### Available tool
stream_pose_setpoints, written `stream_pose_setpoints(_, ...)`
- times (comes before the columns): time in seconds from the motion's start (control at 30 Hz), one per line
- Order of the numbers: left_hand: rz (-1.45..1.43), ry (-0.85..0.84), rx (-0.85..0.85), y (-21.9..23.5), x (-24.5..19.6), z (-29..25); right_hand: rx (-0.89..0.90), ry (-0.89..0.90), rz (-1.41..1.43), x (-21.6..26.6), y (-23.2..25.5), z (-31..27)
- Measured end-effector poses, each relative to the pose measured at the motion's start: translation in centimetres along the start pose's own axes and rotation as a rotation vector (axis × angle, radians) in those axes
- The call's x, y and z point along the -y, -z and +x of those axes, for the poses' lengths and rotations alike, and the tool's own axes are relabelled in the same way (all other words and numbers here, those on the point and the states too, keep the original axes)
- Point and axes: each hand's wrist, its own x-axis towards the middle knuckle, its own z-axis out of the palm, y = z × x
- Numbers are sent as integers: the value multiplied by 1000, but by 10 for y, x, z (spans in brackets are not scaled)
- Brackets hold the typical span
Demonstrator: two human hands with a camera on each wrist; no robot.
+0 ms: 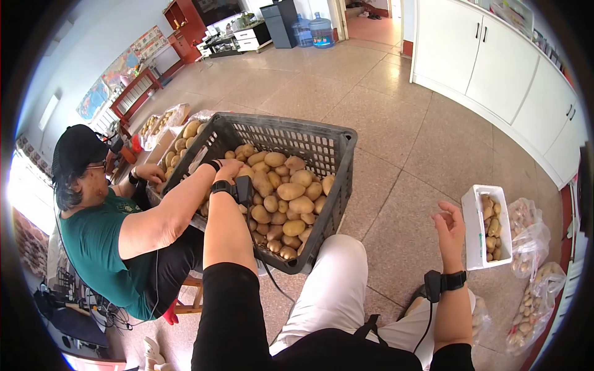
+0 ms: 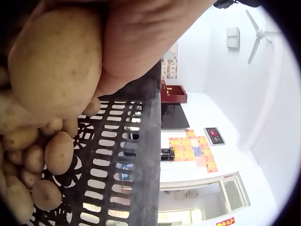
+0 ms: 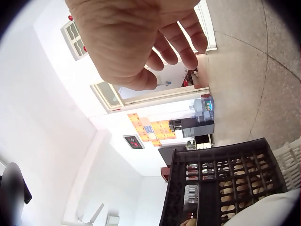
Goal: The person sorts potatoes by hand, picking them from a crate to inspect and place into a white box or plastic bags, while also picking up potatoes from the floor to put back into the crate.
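My left hand (image 1: 231, 173) reaches into the far left side of a black plastic crate (image 1: 346, 161) heaped with potatoes (image 1: 301, 204). In the left wrist view, a large pale potato (image 2: 56, 63) lies against the thumb and palm, gripped by that hand; its fingers are mostly hidden behind it. My right hand (image 1: 450, 224) hangs in the air on the other side, fingers loosely bent and nothing in them. Closest to it is a white foam box (image 1: 473, 241) holding several potatoes on the floor.
Beside the crate sits a person in a green shirt (image 1: 114, 238), one arm crossing the crate's rim near my left wrist. Cardboard boxes of potatoes (image 1: 179, 145) stand beyond. Plastic bags of potatoes (image 1: 526, 315) lie at right, near white cabinets (image 1: 473, 62).
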Motion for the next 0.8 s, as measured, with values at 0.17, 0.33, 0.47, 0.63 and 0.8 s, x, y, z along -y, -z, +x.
stream_pose_setpoints(0.17, -405, 268, -93, -2, -9, -12, -1, 5, 3, -1, 2, -2)
stream_pose_setpoints(0.33, 921, -542, 213, 13, 64, 52, -1, 31, -105, -3, 3, -2)
stream_pose_setpoints(0.47, 1093, -424, 269, 15, 26, 23, 7, 52, -79, -5, 2, -1)
stream_pose_setpoints(0.63, 204, -578, 555, 36, 33, 40, 13, 36, -61, -1, 0, -1)
stream_pose_setpoints(0.8, 487, -551, 631, 29, 60, 75, 12, 36, -89, -2, 0, -2)
